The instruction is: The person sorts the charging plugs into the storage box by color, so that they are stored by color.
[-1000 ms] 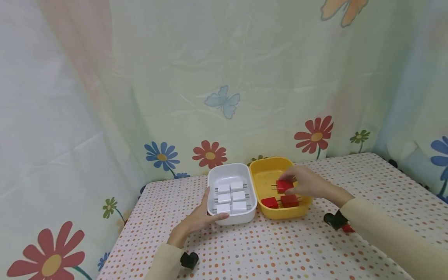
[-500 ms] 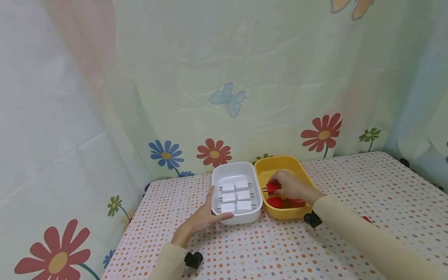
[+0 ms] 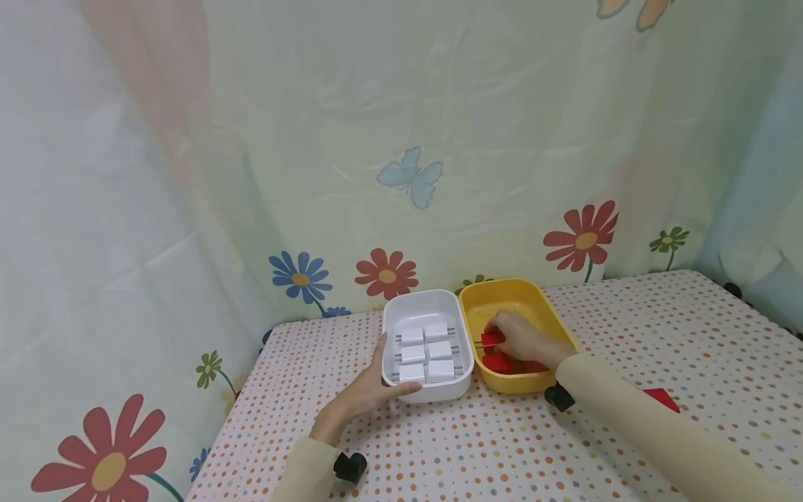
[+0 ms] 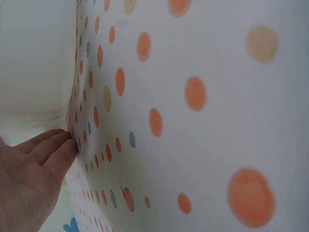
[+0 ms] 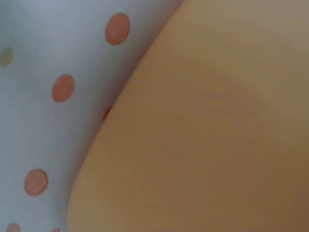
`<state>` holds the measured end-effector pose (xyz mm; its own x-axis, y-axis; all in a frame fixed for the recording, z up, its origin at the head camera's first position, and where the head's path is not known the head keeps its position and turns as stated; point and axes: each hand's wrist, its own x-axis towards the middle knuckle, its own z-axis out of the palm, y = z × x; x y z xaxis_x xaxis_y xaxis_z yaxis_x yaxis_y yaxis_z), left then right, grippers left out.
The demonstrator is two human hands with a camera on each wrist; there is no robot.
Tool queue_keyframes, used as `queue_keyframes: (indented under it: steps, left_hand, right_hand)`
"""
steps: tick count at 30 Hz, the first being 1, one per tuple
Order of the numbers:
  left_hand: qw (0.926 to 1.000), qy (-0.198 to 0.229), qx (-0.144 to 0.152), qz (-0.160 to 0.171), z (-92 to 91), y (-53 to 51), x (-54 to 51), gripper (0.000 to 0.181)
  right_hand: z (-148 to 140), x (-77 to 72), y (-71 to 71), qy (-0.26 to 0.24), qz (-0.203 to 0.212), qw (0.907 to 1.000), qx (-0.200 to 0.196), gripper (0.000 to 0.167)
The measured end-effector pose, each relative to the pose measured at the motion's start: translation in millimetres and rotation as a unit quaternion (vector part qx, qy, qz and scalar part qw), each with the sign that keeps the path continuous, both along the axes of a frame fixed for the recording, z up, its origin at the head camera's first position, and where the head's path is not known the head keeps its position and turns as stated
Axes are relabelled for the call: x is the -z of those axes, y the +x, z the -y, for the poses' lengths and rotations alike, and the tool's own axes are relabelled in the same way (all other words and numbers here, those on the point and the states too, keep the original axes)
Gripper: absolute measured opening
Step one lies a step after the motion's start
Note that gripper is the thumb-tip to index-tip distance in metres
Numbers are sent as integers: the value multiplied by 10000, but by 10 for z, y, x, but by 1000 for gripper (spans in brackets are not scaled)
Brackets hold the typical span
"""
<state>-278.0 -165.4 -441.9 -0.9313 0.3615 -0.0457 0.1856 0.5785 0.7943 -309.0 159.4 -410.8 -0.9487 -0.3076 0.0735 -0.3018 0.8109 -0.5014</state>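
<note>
In the head view, my left hand [image 3: 364, 390] rests against the near left corner of a white tray [image 3: 419, 300], thumb along its front and fingers along its left side. Two columns of white charger plugs [image 3: 413, 354] lie inside, metal prongs facing outward. My right hand [image 3: 521, 337] reaches into the yellow tray [image 3: 502, 289] alongside and pinches a red charger plug [image 3: 491, 341] with its prongs to the left. Another red plug [image 3: 498, 363] lies nearer the front. One more, farther right, is mostly covered by the hand. The left wrist view shows my left fingers [image 4: 50, 145] straight.
On the dotted tablecloth [image 3: 452, 453], a red object [image 3: 662, 399] shows partly behind the right sleeve [image 3: 633, 411]. A flowered curtain [image 3: 326, 209] hangs behind the table. The yellow tray's wall [image 5: 203, 125] fills most of the right wrist view.
My right hand has moved left and lower inside the yellow tray with the red charger plug. The left hand stays at the white tray, while the head view has shifted slightly.
</note>
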Motion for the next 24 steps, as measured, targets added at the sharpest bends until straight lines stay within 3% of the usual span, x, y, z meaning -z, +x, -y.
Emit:
queue_keyframes:
  steps: [10,18,24]
  left_hand:
    - [9999,-2,68,-93,-67,30,-5,131]
    - [9999,-93,-5,-93,-55,39,-13,130]
    - [9999,-67,-18,-103,-26,37,9,128]
  right_hand:
    - [-60,-8,45,-13,-71,9996,255,36]
    - [-220,-289,294,-493,-461,9977,-5,36]
    - [-460,-509,514,-358,-896,9952,-175,35]
